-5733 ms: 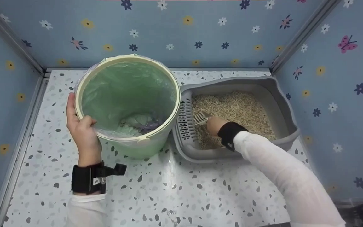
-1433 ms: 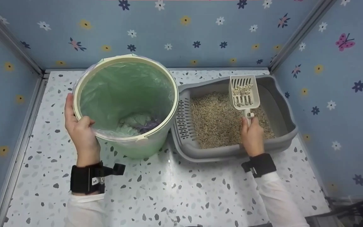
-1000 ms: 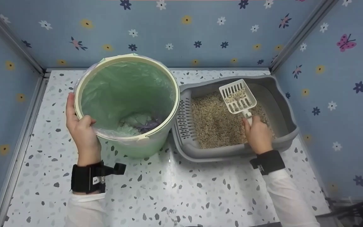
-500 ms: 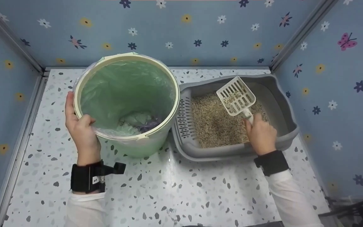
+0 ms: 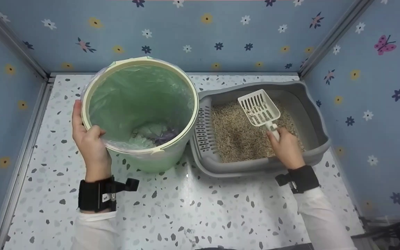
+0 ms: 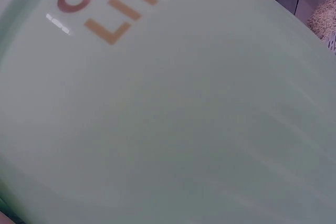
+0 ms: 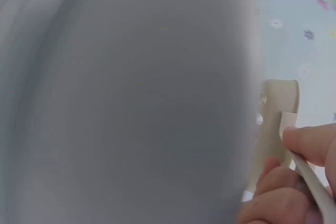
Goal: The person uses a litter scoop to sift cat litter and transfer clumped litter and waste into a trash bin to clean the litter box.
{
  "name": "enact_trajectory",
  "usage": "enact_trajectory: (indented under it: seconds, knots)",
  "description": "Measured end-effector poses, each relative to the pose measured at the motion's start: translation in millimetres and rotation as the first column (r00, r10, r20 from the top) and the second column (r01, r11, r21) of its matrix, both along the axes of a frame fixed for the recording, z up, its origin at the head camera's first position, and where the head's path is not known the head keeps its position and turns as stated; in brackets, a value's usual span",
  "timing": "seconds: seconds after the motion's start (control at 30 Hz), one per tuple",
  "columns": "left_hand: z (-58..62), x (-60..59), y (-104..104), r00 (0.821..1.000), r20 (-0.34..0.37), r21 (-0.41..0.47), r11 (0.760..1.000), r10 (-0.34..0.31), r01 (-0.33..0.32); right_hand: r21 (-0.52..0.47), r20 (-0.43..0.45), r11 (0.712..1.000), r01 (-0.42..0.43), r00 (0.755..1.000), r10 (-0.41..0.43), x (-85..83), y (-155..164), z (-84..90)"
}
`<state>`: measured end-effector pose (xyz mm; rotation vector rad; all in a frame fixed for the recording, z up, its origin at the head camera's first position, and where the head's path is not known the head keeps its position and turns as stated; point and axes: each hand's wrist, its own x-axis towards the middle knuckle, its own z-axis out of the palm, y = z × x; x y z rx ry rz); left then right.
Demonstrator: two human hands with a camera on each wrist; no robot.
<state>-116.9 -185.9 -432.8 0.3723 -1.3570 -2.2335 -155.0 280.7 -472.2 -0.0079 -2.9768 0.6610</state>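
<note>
My right hand (image 5: 286, 147) grips the handle of a slotted, off-white litter scoop (image 5: 270, 120), held above the litter. A small amount of pale litter lies on its slots. Beneath is a grey litter box (image 5: 241, 169) with tan litter (image 5: 234, 139) inside. In the right wrist view the thumb presses on the scoop's handle (image 7: 315, 184); a blurred grey shape hides much of that view. My left hand (image 5: 94, 149) holds the left rim of a green trash bin (image 5: 151, 163), thumb over the rim and fingers along the outside. Printed letters on the bin's side show in the left wrist view.
A thin bag (image 5: 141, 90) lines the bin, with crumpled green and purple plastic (image 5: 163, 135) at its bottom. Bin and litter box stand side by side on a speckled white surface (image 5: 158, 215). Flower-patterned walls (image 5: 172, 38) enclose the back and sides.
The scoop has risen out of the litter, gone right, then come back a little left and tilted. Less litter lies on it than a second ago. The left hand and bin stay put.
</note>
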Motion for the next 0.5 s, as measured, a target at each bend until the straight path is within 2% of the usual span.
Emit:
enact_trajectory:
  seconds: [0.1, 0.2, 0.37, 0.5]
  knots:
    - [-0.1, -0.5, 0.3, 1.000, -0.004, 0.000, 1.000, 0.002, -0.002, -0.129, 0.097, 0.992, -0.015, 0.995, 0.028, -2.4, 2.2, 4.1]
    - [0.2, -0.7, 0.1, 1.000, -0.004, 0.005, 1.000, 0.002, -0.002, -0.205, 0.171, 0.979, -0.008, 0.984, 0.043, -5.5, 4.0, 7.3]
    - [0.7, -0.5, 0.0, 1.000, 0.000, 0.011, 1.000, 0.002, -0.002, -0.292, 0.263, 0.956, 0.023, 0.963, 0.057, -7.8, 6.3, 10.9]
    - [0.7, -0.7, -0.1, 1.000, -0.001, 0.015, 1.000, 0.005, -0.005, -0.338, 0.298, 0.941, 0.034, 0.952, 0.072, -7.2, 7.1, 10.8]
